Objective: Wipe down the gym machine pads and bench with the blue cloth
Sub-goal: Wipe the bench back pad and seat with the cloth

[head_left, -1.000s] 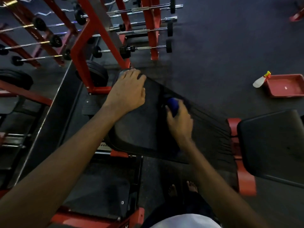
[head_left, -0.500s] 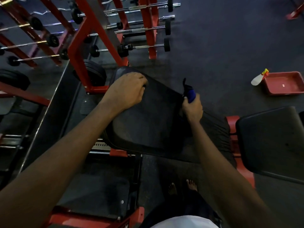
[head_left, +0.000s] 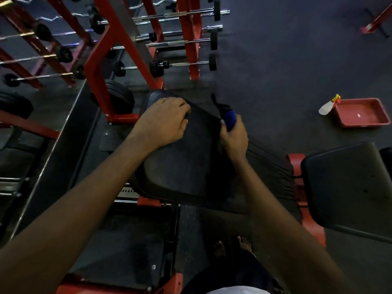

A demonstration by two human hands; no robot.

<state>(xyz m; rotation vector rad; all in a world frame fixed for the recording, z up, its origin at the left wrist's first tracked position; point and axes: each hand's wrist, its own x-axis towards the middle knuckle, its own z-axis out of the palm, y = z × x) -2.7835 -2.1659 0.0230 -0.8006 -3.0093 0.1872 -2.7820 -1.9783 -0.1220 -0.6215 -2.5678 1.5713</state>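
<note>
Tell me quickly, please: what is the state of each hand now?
Left hand: rests on the black pad, fingers bent; whether it grips cannot be told.
Right hand: closed, holding the blue cloth.

blue cloth point(head_left: 230, 118) mostly hidden in right hand point(head_left: 233, 137), bench point(head_left: 347, 187) cropped right

matt black vinyl pad point(head_left: 186, 166), red-painted metal frame point(head_left: 99, 60)

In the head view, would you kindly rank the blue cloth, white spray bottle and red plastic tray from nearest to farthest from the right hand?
1. The blue cloth, gripped in the right hand itself.
2. The white spray bottle, on the floor to the right.
3. The red plastic tray, just beyond the bottle, farther right.
</note>
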